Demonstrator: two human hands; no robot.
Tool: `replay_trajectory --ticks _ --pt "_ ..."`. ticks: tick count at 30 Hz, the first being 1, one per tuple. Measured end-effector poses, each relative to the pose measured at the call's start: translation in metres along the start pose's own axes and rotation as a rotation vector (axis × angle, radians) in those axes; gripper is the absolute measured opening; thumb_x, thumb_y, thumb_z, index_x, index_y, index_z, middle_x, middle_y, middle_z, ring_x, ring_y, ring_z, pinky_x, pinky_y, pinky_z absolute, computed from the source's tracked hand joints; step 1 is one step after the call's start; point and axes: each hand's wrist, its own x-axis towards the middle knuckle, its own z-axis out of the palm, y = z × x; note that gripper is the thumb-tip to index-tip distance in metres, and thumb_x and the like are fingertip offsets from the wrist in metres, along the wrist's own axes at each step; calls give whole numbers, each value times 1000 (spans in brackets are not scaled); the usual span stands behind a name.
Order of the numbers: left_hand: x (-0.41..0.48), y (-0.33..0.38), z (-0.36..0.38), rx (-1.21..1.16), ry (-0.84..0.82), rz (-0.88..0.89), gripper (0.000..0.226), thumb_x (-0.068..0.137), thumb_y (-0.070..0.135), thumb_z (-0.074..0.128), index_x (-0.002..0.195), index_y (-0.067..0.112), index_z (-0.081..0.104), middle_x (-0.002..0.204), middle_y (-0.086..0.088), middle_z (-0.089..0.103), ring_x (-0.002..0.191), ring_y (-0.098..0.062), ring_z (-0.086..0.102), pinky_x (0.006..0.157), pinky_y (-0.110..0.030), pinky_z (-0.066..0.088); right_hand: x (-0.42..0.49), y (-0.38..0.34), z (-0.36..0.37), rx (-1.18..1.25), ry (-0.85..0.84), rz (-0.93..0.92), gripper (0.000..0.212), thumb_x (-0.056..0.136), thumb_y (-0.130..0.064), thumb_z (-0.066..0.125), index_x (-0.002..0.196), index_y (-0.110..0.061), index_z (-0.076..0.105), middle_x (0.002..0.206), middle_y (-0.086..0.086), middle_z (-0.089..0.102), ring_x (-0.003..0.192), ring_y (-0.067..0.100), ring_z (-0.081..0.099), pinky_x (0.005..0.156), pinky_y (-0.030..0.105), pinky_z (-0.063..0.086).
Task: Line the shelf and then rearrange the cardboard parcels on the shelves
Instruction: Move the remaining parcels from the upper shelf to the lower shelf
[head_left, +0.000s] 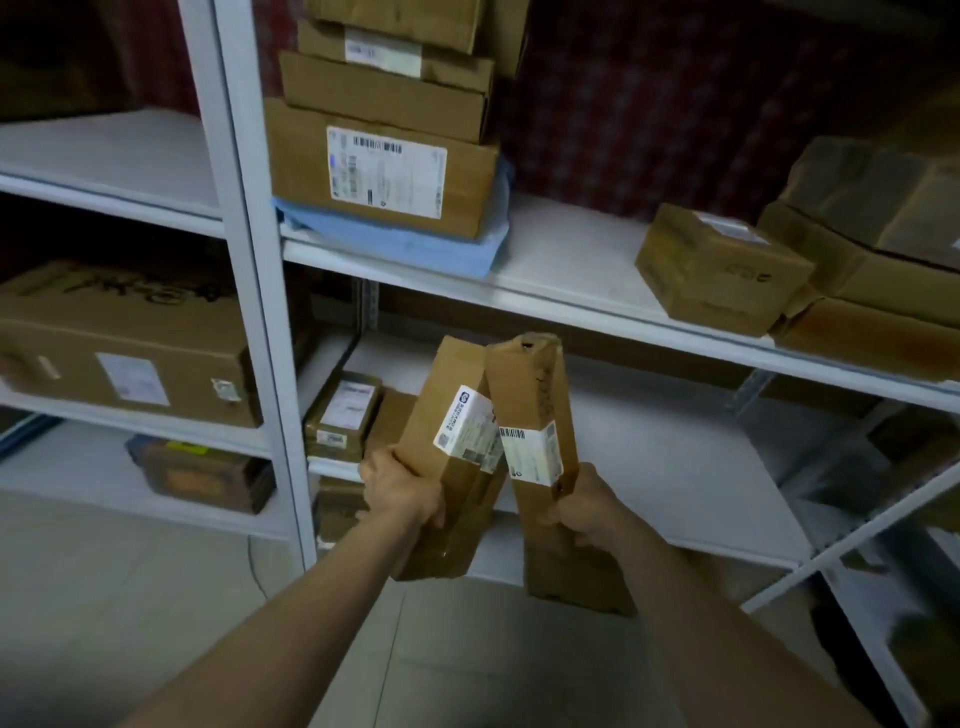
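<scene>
White shelving (571, 260) bears a stack of cardboard parcels (387, 98) on a blue liner (457, 254), and before the lower shelf the left parcel (436, 400) and right parcel (524, 395) lean together, gripped by the left hand (400, 488) and right hand (587, 512) respectively.

two bare forearms; left hand (402, 491), right hand (592, 512) bare too, wrists and knuckles showing.

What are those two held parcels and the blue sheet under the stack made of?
Left parcel and right parcel: matt brown cardboard, by the creased folded edges; white paper labels. Blue sheet: probably thin foam or plastic liner, rumpled at its corner; unclear which.
</scene>
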Motion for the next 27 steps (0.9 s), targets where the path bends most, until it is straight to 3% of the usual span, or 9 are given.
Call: replay_trajectory --ticks 6,10,15,21,23,27 --pt "49 -23 19 -52 -3 -213 104 52 -5 80 142 16 30 143 -13 27 133 -43 34 105 -60 41 42 26 15 46 -109 199 72 79 -20 77 139 -17 37 137 10 49 120 36 51 90 52 52" --pt "81 -9 51 -149 -18 -257 91 56 2 81 136 15 40 138 -14 38 127 -40 43 102 -56 45 79 29 9 109 -160 223 51 83 -28 74 126 -20 46 121 5 55 105 26 53 83 41 51" --pt "128 13 93 -252 -99 -270 89 52 13 82 133 21 44 132 -10 49 117 -37 52 96 -55 49 136 27 -2 133 -177 227 40 85 -35 70 115 -22 47 122 3 56 113 26 52 88 39 51" --pt "221 -2 156 -225 -96 -297 106 43 37 82 139 32 36 133 -6 49 122 -37 49 98 -59 47 221 31 -2 108 -178 244 46 84 -41 69 121 -22 49 126 2 55 110 24 52 78 35 50" --pt "225 12 160 -187 -87 -302 106 51 40 81 143 30 31 140 -8 40 128 -39 43 102 -58 45 247 35 2 60 -130 236 54 83 -43 70 126 -20 49 127 4 57 104 24 53 76 34 51" --pt "237 22 175 -42 -132 -224 97 76 39 74 152 30 16 153 -10 23 139 -42 26 111 -59 34 291 48 14 8 -38 283 67 79 -51 71 129 -14 48 120 8 59 95 25 57 85 41 56"
